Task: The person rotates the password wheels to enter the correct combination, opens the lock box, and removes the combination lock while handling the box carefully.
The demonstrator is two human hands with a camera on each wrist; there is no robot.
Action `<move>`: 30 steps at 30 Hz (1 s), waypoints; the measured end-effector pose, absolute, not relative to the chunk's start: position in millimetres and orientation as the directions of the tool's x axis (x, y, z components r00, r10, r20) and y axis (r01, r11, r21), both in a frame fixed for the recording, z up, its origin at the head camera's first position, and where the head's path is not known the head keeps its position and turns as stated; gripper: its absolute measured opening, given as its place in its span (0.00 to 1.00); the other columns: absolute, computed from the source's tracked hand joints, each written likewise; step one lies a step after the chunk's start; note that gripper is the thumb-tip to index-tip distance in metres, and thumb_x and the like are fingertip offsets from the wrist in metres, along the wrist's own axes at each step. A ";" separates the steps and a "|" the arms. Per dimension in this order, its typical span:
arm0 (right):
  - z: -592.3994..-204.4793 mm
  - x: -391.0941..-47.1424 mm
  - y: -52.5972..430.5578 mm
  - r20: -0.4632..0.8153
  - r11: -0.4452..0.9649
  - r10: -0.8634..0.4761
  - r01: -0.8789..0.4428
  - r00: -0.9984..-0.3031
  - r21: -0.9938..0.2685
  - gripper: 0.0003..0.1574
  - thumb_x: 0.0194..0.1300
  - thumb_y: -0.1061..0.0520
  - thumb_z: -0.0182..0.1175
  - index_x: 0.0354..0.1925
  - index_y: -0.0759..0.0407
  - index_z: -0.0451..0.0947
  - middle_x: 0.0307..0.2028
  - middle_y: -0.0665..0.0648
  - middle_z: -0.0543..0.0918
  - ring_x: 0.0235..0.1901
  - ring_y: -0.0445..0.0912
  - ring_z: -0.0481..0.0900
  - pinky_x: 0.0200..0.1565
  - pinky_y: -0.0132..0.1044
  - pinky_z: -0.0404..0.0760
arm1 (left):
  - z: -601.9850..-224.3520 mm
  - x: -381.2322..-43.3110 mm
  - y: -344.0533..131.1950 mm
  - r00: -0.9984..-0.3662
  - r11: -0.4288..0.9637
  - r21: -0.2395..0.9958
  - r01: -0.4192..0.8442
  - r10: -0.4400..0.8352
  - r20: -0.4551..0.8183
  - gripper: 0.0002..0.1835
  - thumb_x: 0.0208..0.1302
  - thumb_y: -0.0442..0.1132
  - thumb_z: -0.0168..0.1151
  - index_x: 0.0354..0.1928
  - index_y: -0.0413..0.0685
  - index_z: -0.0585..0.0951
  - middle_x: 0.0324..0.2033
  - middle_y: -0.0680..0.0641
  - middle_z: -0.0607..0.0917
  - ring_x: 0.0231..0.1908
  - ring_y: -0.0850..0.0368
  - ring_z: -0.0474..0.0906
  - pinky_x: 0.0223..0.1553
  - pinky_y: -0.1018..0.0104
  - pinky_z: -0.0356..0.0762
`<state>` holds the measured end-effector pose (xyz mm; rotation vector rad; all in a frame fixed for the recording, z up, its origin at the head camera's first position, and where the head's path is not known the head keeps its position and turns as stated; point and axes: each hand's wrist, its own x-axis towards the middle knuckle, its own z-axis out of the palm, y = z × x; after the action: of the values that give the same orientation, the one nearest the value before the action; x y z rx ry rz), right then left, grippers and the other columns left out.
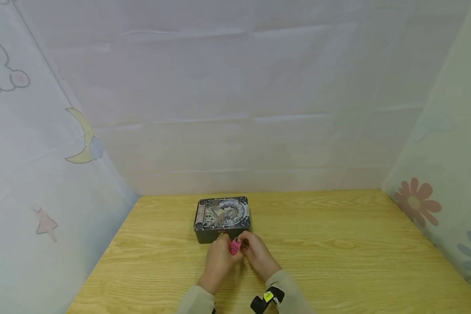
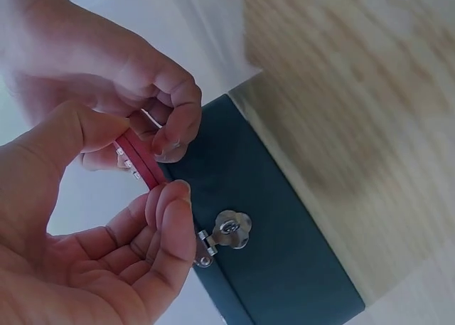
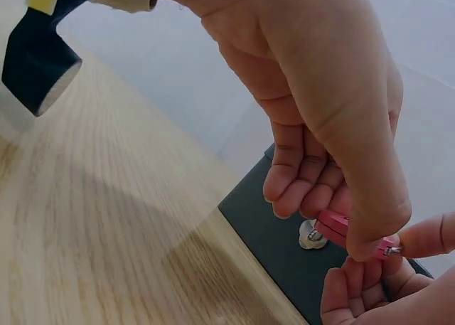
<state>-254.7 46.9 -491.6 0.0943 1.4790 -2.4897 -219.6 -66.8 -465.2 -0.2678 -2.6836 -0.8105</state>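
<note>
A small pink combination padlock [image 1: 234, 247] is held between both hands, just in front of a dark tin box [image 1: 204, 236] with a picture on its lid. My left hand [image 1: 218, 258] pinches the padlock's body between thumb and fingers; silver number dials [image 2: 126, 163] show along one edge. From the other side, my right hand [image 1: 258, 254] pinches it near the shackle, thumb across the body in the right wrist view. On the box's front, a flower-shaped metal hasp [image 2: 233, 230] has its loop showing, with the padlock apart from it. The right fingertips partly hide the shackle.
The box stands on a wood-grain table [image 1: 329, 253], toward its back edge. Pale cloth walls [image 1: 243, 100] enclose the table at the back and both sides. A black wrist-worn camera [image 1: 261, 304] is strapped over the right sleeve.
</note>
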 end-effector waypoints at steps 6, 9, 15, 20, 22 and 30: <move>-494.6 -254.7 49.8 -0.212 -0.407 -0.159 0.259 -0.964 -0.876 0.12 0.52 0.64 0.45 0.16 0.55 0.68 0.18 0.48 0.70 0.21 0.39 0.67 0.27 0.28 0.68 | -471.3 -222.0 -65.3 -0.920 0.830 0.485 0.277 0.082 0.384 0.15 0.31 0.37 0.65 0.18 0.45 0.67 0.17 0.52 0.67 0.17 0.60 0.63 0.16 0.70 0.61; -494.0 -253.8 51.8 -0.225 -0.401 -0.150 0.267 -0.963 -0.876 0.10 0.52 0.63 0.46 0.17 0.55 0.69 0.18 0.48 0.71 0.21 0.40 0.67 0.27 0.28 0.69 | -472.0 -223.6 -64.4 -0.923 0.838 0.477 0.265 0.076 0.378 0.15 0.30 0.37 0.65 0.18 0.45 0.67 0.18 0.51 0.68 0.17 0.58 0.64 0.16 0.67 0.62; -492.5 -252.9 55.0 -0.230 -0.402 -0.146 0.270 -0.962 -0.875 0.08 0.54 0.62 0.48 0.21 0.58 0.71 0.20 0.49 0.73 0.23 0.41 0.70 0.29 0.29 0.72 | -471.0 -225.0 -63.3 -0.927 0.847 0.470 0.247 0.065 0.369 0.15 0.31 0.38 0.65 0.20 0.44 0.68 0.19 0.50 0.68 0.19 0.57 0.65 0.18 0.65 0.64; -492.2 -251.4 55.4 -0.239 -0.405 -0.136 0.274 -0.961 -0.872 0.07 0.54 0.62 0.48 0.22 0.59 0.71 0.20 0.50 0.73 0.23 0.41 0.70 0.28 0.29 0.73 | -470.3 -224.9 -62.4 -0.931 0.852 0.467 0.235 0.060 0.360 0.15 0.33 0.39 0.65 0.21 0.43 0.69 0.20 0.50 0.69 0.19 0.57 0.66 0.19 0.65 0.66; -492.2 -250.6 55.6 -0.242 -0.399 -0.129 0.274 -0.962 -0.875 0.07 0.54 0.62 0.49 0.23 0.60 0.72 0.20 0.50 0.73 0.22 0.41 0.71 0.28 0.29 0.73 | -469.8 -224.7 -61.9 -0.933 0.853 0.467 0.231 0.059 0.355 0.15 0.34 0.39 0.66 0.22 0.42 0.70 0.21 0.49 0.69 0.19 0.56 0.67 0.19 0.64 0.67; -484.0 -243.6 57.7 -0.234 -0.285 -0.125 0.261 -0.964 -0.922 0.16 0.60 0.59 0.48 0.37 0.74 0.72 0.24 0.52 0.76 0.24 0.40 0.73 0.29 0.29 0.76 | -469.2 -224.9 -59.3 -0.937 0.859 0.466 0.211 0.042 0.346 0.18 0.35 0.41 0.69 0.25 0.38 0.72 0.21 0.47 0.71 0.22 0.51 0.72 0.21 0.59 0.70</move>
<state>-243.6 57.7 -484.0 0.1693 1.7101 -2.3357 -224.9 -59.3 -469.2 -0.1895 -2.7082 -0.7325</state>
